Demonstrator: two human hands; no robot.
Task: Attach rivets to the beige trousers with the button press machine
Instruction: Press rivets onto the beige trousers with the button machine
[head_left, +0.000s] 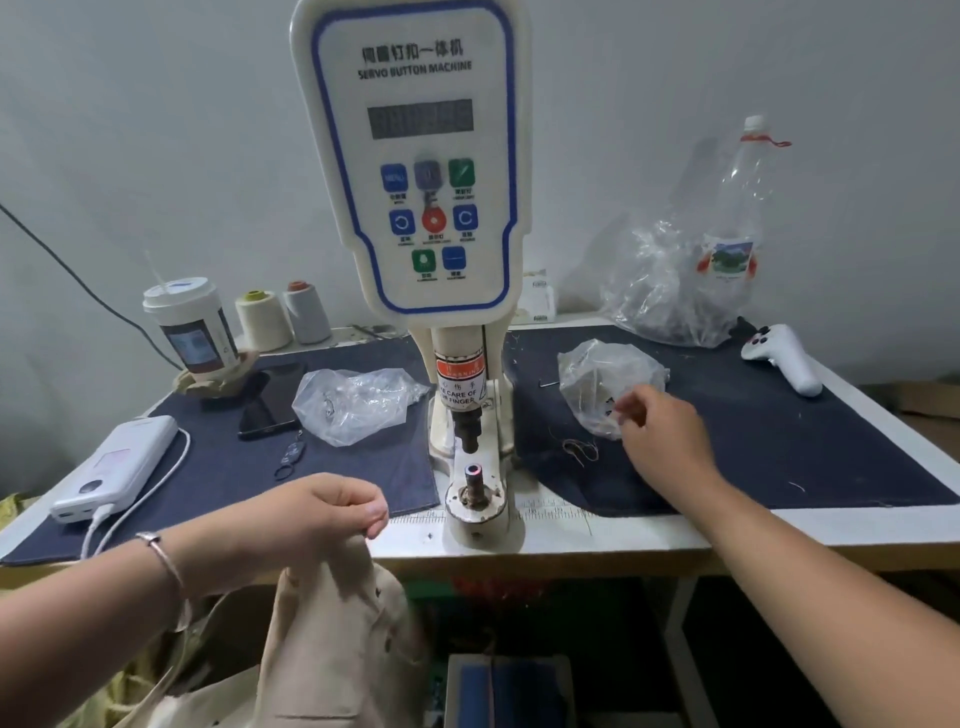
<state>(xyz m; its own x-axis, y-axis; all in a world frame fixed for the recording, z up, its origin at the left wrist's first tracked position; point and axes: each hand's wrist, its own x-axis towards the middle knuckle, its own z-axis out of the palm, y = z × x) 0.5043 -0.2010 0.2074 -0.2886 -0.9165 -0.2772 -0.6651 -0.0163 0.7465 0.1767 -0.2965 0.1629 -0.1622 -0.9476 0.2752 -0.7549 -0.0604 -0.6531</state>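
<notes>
Below table edge, left hand (332, 512) grips beige trousers (332, 639), kept near lower die (474, 480) of button press machine (415, 156), likely for quick placing. Right hand (660, 434) reaches into plastic bag (597, 376), fingers curled, probably picking rivet; held piece not visible.
</notes>
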